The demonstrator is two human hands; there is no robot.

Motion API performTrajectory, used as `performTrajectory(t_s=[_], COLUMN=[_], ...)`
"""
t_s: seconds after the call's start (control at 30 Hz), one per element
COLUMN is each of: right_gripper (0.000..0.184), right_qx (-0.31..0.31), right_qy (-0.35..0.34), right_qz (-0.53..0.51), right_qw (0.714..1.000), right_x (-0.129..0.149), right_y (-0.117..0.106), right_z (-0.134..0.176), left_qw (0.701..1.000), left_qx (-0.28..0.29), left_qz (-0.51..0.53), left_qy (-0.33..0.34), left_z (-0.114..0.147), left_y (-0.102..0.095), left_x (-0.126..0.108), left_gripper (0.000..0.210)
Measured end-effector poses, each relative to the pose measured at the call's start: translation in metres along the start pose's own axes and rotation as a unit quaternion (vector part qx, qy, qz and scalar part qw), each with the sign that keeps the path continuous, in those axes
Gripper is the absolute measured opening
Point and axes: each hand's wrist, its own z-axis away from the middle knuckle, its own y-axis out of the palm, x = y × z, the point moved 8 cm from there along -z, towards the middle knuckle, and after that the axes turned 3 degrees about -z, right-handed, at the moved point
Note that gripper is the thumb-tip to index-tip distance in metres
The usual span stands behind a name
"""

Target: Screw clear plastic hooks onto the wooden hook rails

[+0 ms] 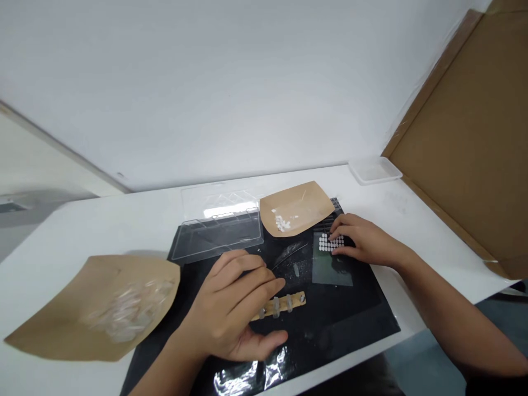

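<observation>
My left hand (237,308) hovers over a narrow wooden strip (284,303), thumb held apart from the curved fingers, nothing visible in its grasp. Several short translucent pieces sit across that strip, and the hand hides its left end. At the right, my right hand (363,237) has its thumb and fingertips curled down onto a clear sheet with rows of white round dots (325,245). Whether a dot is pinched between those tips is too small to make out. A small translucent piece (296,269) lies on the black mat (330,324) between the hands.
A brown paper tray (61,324) of clear plastic pieces stands at left. Another brown tray (305,203) behind holds small white bits. Clear plastic cases (218,236) lie at the back left, and a shallow translucent box (375,169) at the back right. Cardboard (466,137) borders the right.
</observation>
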Motion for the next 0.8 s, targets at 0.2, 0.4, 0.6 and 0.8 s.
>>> performTrajectory(t_s=[0.2,0.4,0.6,0.8], right_gripper=[0.02,0.015,0.013,0.01], right_qx=[0.02,0.001,0.012,0.017], right_qy=[-0.006,-0.017,-0.009,0.0], right_qz=[-0.024,0.026,0.059,0.064], right_qw=[1.0,1.0,0.998,0.998], right_x=[0.0022,0.0026,0.0038,0.0071], right_y=[-0.0002,-0.0014,0.0043,0.0025], right_z=[0.0016,0.0003,0.0021,0.0055], left_qw=[1.0,1.0,1.0,1.0], left_qx=[-0.002,-0.005,-0.002,-0.006], left_qz=[-0.004,-0.002,-0.001,0.003], left_qy=[0.0,-0.004,-0.004,-0.01], left_z=[-0.0014,-0.0019,-0.0009,-0.0003], left_y=[-0.0011,-0.001,-0.0006,-0.0002], left_x=[-0.0003,-0.0005,0.0003,0.0003], left_gripper=[0.041,0.04,0.041,0.04])
